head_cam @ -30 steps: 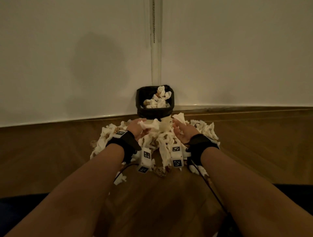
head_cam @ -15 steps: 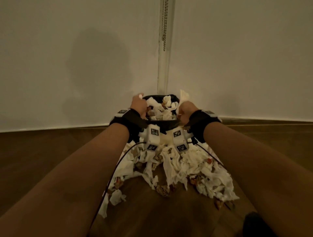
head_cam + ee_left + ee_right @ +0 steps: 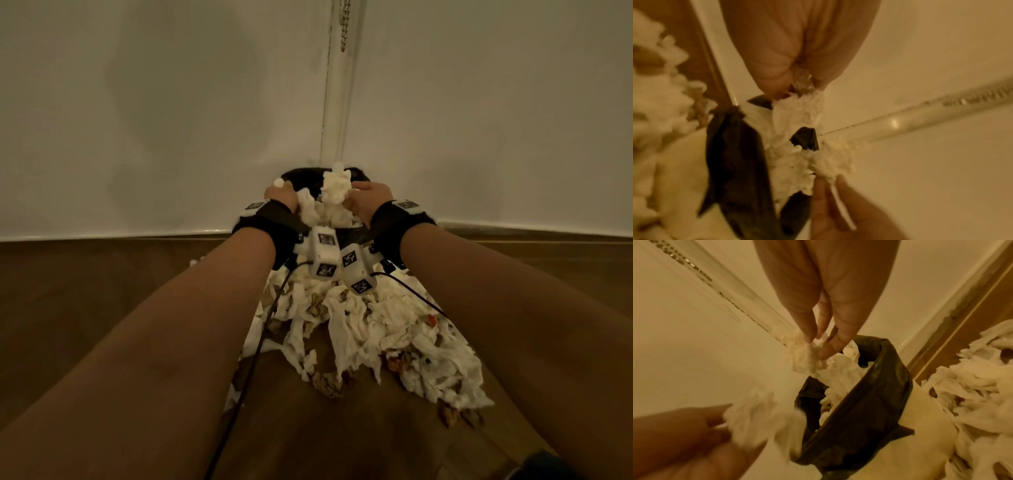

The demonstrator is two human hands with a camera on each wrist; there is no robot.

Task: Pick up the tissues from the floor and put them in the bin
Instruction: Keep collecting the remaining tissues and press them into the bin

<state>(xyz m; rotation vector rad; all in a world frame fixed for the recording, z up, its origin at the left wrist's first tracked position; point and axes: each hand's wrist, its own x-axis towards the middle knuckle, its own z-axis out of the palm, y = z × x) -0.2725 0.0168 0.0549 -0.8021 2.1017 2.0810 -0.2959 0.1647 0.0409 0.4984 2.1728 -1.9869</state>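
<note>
A bin with a black liner [image 3: 358, 171] stands in the corner, piled high with crumpled white tissues [image 3: 840, 369]. Both hands hover over its mouth. My left hand [image 3: 281, 198] pinches a white tissue wad [image 3: 797, 107] over the bin's left side. My right hand [image 3: 366, 200] pinches another tissue clump [image 3: 337, 188] at its fingertips [image 3: 807, 335], over the bin's middle. A large heap of white tissues mixed with brown scraps [image 3: 376, 329] lies on the wooden floor in front of the bin, under my wrists.
Two white walls meet behind the bin, with a clear vertical rod and bead chain [image 3: 339, 85] in the corner. Black cables [image 3: 260, 339] trail from the wrist cameras over the heap. Brown wooden floor [image 3: 102, 291] spreads on both sides.
Both hands rose from the floor heap, each holding a tissue, and moved forward over the bin mouth. The view came closer to the bin.
</note>
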